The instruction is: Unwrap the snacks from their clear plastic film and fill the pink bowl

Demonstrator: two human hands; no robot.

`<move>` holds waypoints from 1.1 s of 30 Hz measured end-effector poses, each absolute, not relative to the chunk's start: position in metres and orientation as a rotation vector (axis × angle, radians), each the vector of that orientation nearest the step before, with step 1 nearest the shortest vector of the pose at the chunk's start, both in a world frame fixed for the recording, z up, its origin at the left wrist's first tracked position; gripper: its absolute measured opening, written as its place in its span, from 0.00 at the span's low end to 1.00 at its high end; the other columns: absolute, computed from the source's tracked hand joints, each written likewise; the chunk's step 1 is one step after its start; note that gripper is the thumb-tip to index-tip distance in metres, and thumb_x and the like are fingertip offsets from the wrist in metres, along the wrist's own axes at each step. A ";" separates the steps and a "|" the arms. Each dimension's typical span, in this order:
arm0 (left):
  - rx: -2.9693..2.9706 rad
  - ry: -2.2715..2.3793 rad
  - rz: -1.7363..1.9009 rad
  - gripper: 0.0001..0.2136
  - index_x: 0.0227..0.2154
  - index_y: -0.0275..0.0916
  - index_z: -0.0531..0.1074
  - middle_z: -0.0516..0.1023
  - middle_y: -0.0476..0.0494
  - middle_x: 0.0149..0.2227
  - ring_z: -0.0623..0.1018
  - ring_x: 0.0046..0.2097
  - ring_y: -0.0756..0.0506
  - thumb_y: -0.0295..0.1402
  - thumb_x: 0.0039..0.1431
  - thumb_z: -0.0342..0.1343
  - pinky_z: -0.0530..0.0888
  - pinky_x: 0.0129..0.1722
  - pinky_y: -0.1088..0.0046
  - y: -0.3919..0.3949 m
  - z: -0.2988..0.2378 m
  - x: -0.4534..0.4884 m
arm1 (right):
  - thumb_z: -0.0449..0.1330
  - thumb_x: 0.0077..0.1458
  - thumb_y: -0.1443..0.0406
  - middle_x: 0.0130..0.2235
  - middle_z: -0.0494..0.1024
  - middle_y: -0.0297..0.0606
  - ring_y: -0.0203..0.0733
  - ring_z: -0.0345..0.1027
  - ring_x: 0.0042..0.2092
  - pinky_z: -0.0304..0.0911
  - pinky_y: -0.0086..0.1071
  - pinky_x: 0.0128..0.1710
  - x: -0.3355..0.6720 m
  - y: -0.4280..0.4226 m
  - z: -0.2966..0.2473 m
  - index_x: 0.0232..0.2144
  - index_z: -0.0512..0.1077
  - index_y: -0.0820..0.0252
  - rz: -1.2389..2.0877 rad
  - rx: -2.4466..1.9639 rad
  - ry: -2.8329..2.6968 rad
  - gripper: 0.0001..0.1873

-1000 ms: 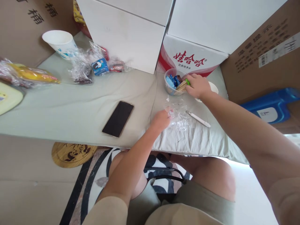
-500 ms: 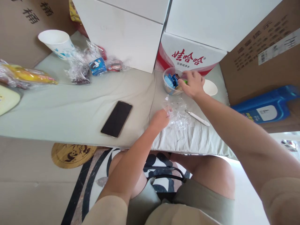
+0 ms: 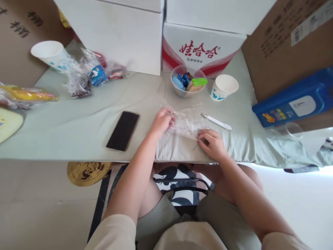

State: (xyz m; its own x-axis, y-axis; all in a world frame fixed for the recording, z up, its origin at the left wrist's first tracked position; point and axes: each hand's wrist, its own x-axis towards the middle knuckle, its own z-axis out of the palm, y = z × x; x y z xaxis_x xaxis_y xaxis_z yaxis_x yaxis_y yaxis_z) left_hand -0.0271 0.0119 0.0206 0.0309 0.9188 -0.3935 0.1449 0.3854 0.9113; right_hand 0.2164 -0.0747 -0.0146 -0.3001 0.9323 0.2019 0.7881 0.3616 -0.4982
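A crumpled clear plastic bag (image 3: 186, 121) lies on the cloth-covered table between my two hands. My left hand (image 3: 163, 122) pinches its left side, the fingers curled around the film. At the bag's lower right corner, my right hand (image 3: 211, 142) has its fingers bent onto the film, closed on that edge. A white craft knife (image 3: 216, 121) lies just above my right hand, apart from it. Behind the bag stands a clear round plastic bowl (image 3: 188, 95) holding several small packaged snacks, blue, brown and green. A paper cup (image 3: 225, 86) stands to the bowl's right.
A black phone (image 3: 123, 131) lies left of my left hand. Farther left are wrapped snacks (image 3: 97, 74), another paper cup (image 3: 50, 55) and a yellow package (image 3: 28, 93). White boxes (image 3: 200, 48) line the back. A blue container (image 3: 293, 100) and a clear round lid (image 3: 284, 131) are at right.
My right hand has left the bowl and come down to the bag's right side. My left hand has moved slightly up and left. The bag now lies more spread out between them.
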 end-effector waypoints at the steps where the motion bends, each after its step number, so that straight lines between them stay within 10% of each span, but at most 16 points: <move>1: 0.942 1.450 0.871 0.13 0.39 0.40 0.69 0.75 0.51 0.27 0.71 0.22 0.53 0.25 0.50 0.48 0.66 0.22 0.78 0.015 0.020 -0.032 | 0.54 0.62 0.60 0.44 0.82 0.42 0.55 0.75 0.50 0.67 0.54 0.53 0.216 -0.073 -0.013 0.33 0.73 0.48 0.411 -1.481 -2.172 0.08; 8: 1.315 1.912 1.493 0.13 0.44 0.41 0.68 0.78 0.42 0.45 0.79 0.43 0.47 0.31 0.55 0.53 0.77 0.46 0.68 0.001 0.013 -0.061 | 0.55 0.61 0.67 0.44 0.84 0.41 0.49 0.75 0.50 0.63 0.44 0.53 0.220 -0.073 -0.009 0.33 0.73 0.55 0.344 -1.369 -2.198 0.06; 14: 2.253 1.354 0.409 0.18 0.46 0.40 0.77 0.75 0.37 0.60 0.71 0.64 0.33 0.39 0.52 0.63 0.66 0.66 0.50 -0.065 0.030 -0.035 | 0.53 0.61 0.65 0.48 0.83 0.43 0.50 0.76 0.48 0.61 0.44 0.51 0.223 -0.075 -0.006 0.39 0.74 0.56 0.410 -1.519 -2.211 0.09; 20: 1.975 1.386 0.394 0.10 0.34 0.40 0.80 0.79 0.40 0.56 0.80 0.54 0.40 0.32 0.59 0.52 0.76 0.55 0.58 -0.064 0.026 -0.042 | 0.62 0.50 0.61 0.44 0.82 0.42 0.49 0.75 0.41 0.62 0.41 0.44 0.237 -0.073 0.006 0.62 0.63 0.57 0.737 -1.684 -2.092 0.37; 25: 1.856 1.293 0.567 0.08 0.30 0.40 0.80 0.84 0.41 0.46 0.82 0.50 0.40 0.37 0.55 0.58 0.75 0.57 0.56 -0.055 0.033 -0.073 | 0.60 0.53 0.58 0.27 0.72 0.31 0.39 0.66 0.30 0.58 0.34 0.34 0.254 -0.076 0.019 0.45 0.73 0.58 1.129 -1.560 -2.010 0.18; 33: 1.451 1.370 0.929 0.10 0.24 0.40 0.78 0.82 0.44 0.28 0.84 0.39 0.40 0.41 0.52 0.61 0.79 0.51 0.56 -0.056 0.033 -0.079 | 0.57 0.55 0.57 0.30 0.76 0.36 0.40 0.67 0.34 0.59 0.35 0.36 0.257 -0.077 0.022 0.26 0.67 0.57 1.063 -1.439 -1.743 0.11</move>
State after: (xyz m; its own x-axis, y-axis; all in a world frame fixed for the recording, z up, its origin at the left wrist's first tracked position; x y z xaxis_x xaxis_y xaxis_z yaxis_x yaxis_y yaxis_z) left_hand -0.0789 -0.0563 0.0331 0.1007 0.9931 -0.0603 0.3115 0.0261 0.9499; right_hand 0.2569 -0.0770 0.0218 -0.2021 0.9791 -0.0225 0.4682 0.0764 -0.8803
